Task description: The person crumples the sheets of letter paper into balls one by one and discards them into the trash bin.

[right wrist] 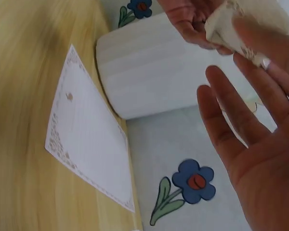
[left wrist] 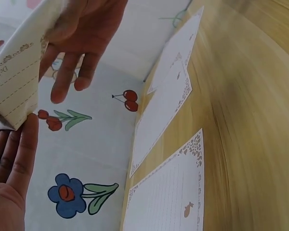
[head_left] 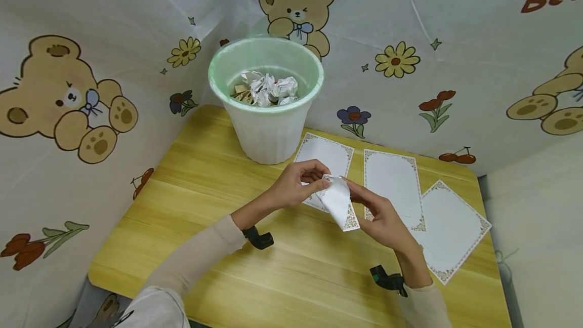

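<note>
A sheet of letter paper [head_left: 336,200] with a patterned border is folded over on itself and held above the table. My left hand [head_left: 295,185] pinches its upper left end between thumb and fingers. The right hand [head_left: 381,216] grips the right side of the same sheet, thumb and index finger on it, while its other fingers [right wrist: 221,106] stretch out free. Dashed lines and small print show on the folded paper [left wrist: 17,82] in the left wrist view. Behind my hands, a bordered sheet [head_left: 329,148] lies flat, partly covered by them.
A white bin [head_left: 273,135] with a pale green inside stands at the back of the wooden table [head_left: 191,181], holding crumpled paper [head_left: 268,87]. Two more bordered sheets, one in the middle [head_left: 392,181] and one tilted [head_left: 451,232], lie to the right. A printed cloth [head_left: 387,9] hangs behind.
</note>
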### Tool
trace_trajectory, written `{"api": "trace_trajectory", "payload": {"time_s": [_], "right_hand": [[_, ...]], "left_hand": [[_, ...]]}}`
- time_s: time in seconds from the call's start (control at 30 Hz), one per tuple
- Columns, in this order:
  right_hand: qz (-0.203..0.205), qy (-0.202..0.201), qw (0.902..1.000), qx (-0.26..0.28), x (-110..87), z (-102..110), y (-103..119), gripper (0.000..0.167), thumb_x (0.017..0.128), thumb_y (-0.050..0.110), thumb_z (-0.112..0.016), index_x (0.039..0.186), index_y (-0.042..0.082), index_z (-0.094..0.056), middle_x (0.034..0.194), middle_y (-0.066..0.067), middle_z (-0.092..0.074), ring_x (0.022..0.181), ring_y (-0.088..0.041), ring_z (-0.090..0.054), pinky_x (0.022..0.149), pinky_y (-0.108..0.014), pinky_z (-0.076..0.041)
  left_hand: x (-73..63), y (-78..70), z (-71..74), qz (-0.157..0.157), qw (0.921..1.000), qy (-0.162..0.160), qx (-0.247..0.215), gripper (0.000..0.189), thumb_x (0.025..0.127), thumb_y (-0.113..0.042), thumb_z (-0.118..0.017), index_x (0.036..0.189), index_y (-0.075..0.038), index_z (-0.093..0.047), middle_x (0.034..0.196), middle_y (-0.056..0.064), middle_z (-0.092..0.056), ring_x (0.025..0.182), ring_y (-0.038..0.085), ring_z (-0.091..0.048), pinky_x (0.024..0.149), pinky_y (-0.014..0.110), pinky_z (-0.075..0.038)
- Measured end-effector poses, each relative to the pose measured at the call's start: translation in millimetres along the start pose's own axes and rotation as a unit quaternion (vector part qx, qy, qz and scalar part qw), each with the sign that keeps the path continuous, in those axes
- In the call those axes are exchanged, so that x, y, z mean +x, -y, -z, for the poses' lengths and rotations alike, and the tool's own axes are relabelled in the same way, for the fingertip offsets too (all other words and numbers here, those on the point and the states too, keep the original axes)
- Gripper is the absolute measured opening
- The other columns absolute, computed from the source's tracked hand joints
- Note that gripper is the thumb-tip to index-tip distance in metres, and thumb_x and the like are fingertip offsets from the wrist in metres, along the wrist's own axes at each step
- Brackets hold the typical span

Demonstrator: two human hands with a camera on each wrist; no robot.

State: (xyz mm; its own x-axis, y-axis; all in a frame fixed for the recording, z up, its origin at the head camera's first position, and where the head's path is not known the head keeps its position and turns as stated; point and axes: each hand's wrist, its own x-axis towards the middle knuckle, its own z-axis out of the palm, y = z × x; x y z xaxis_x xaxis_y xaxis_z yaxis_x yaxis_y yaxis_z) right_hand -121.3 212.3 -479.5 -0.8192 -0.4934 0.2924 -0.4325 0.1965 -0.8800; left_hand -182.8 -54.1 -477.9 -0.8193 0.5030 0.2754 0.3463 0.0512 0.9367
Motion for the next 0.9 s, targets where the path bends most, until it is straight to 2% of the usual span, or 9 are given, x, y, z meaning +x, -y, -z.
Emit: {"api": "trace_trajectory", "payload": {"time_s": [0.07,0.13,0.2,0.3,0.4,0.53,0.7,0.8,0.9], "right_hand": [[0.003,-0.014,0.9999,0.001,1.6,-3.5,0.1,0.086,0.082,-0.018,-0.083,0.159,0.001,-0.050,0.156,0.010,-0.059,0.133,-0.003,-0.064,0.108,-0.018,-0.053],[0.014,-0.046,0.9988,0.004,4.1,-10.6,-0.7,0.087,0.076,-0.018,-0.088,0.155,-0.001,-0.054,0.150,0.006,-0.064,0.128,-0.005,-0.067,0.105,-0.019,-0.056],[0.030,-0.094,0.9951,0.006,7.1,-18.2,-3.3,0.076,0.075,-0.019,-0.088,0.145,-0.003,-0.063,0.138,0.003,-0.070,0.119,-0.006,-0.071,0.099,-0.019,-0.058],[0.047,-0.160,0.9860,0.009,9.7,-26.0,-7.5,0.053,0.077,-0.020,-0.085,0.126,-0.004,-0.072,0.120,0.004,-0.076,0.099,-0.006,-0.073,0.081,-0.018,-0.060],[0.059,-0.199,0.9781,0.021,13.3,-28.0,-11.4,0.030,0.082,-0.020,-0.080,0.106,-0.002,-0.076,0.099,0.005,-0.076,0.077,-0.007,-0.069,0.064,-0.019,-0.056],[0.070,-0.213,0.9734,0.047,19.4,-26.8,-13.9,0.017,0.086,-0.020,-0.076,0.092,-0.004,-0.074,0.085,0.004,-0.072,0.062,-0.006,-0.061,0.054,-0.019,-0.052],[0.083,-0.224,0.9674,0.083,20.6,-25.6,-18.5,0.012,0.089,-0.021,-0.072,0.088,-0.009,-0.069,0.083,0.005,-0.071,0.058,-0.005,-0.057,0.051,-0.019,-0.049],[0.091,-0.233,0.9626,0.105,20.7,-25.5,-21.1,0.013,0.089,-0.023,-0.069,0.087,-0.010,-0.067,0.083,0.004,-0.071,0.057,-0.005,-0.056,0.050,-0.018,-0.048],[0.101,-0.231,0.9611,0.112,21.9,-27.0,-22.8,0.015,0.088,-0.025,-0.067,0.086,-0.010,-0.067,0.082,0.003,-0.070,0.057,-0.006,-0.054,0.050,-0.019,-0.047]], "left_hand": [[-0.5,0.6,-1.3,0.000,1.0000,-0.003,-0.003,0.016,0.101,-0.011,-0.075,0.116,-0.005,-0.073,0.103,0.012,-0.076,0.090,0.010,-0.071,0.079,0.026,-0.064],[-1.2,0.8,-3.3,-0.006,1.0000,-0.008,-0.002,0.015,0.101,-0.011,-0.076,0.115,-0.006,-0.073,0.102,0.012,-0.076,0.090,0.009,-0.071,0.079,0.026,-0.063],[-2.3,1.5,-6.3,-0.016,0.9998,-0.007,0.003,0.013,0.101,-0.012,-0.076,0.113,-0.007,-0.073,0.101,0.010,-0.076,0.089,0.008,-0.071,0.079,0.027,-0.064],[-3.4,1.6,-11.0,-0.038,0.9991,0.000,0.020,0.012,0.101,-0.014,-0.077,0.111,-0.009,-0.074,0.100,0.008,-0.078,0.089,0.006,-0.072,0.080,0.027,-0.064],[-4.1,2.2,-14.2,-0.052,0.9982,0.008,0.029,0.011,0.102,-0.015,-0.076,0.112,-0.010,-0.075,0.100,0.006,-0.079,0.089,0.004,-0.073,0.080,0.028,-0.065],[-3.7,3.4,-15.1,-0.048,0.9984,0.011,0.028,0.013,0.103,-0.016,-0.074,0.114,-0.009,-0.075,0.098,0.007,-0.079,0.089,0.005,-0.074,0.081,0.028,-0.065],[-5.6,4.0,-14.6,-0.025,0.9991,0.030,0.015,0.020,0.106,-0.015,-0.070,0.124,-0.008,-0.073,0.108,0.009,-0.079,0.096,0.008,-0.074,0.087,0.028,-0.065],[-7.4,2.8,-15.2,-0.023,0.9987,0.044,0.013,0.030,0.102,-0.015,-0.076,0.130,-0.009,-0.070,0.115,0.008,-0.077,0.103,0.009,-0.074,0.091,0.027,-0.064],[-8.7,2.0,-17.5,-0.039,0.9981,0.038,0.027,0.037,0.096,-0.016,-0.083,0.129,-0.009,-0.069,0.111,0.007,-0.078,0.101,0.009,-0.074,0.088,0.026,-0.065]]}}
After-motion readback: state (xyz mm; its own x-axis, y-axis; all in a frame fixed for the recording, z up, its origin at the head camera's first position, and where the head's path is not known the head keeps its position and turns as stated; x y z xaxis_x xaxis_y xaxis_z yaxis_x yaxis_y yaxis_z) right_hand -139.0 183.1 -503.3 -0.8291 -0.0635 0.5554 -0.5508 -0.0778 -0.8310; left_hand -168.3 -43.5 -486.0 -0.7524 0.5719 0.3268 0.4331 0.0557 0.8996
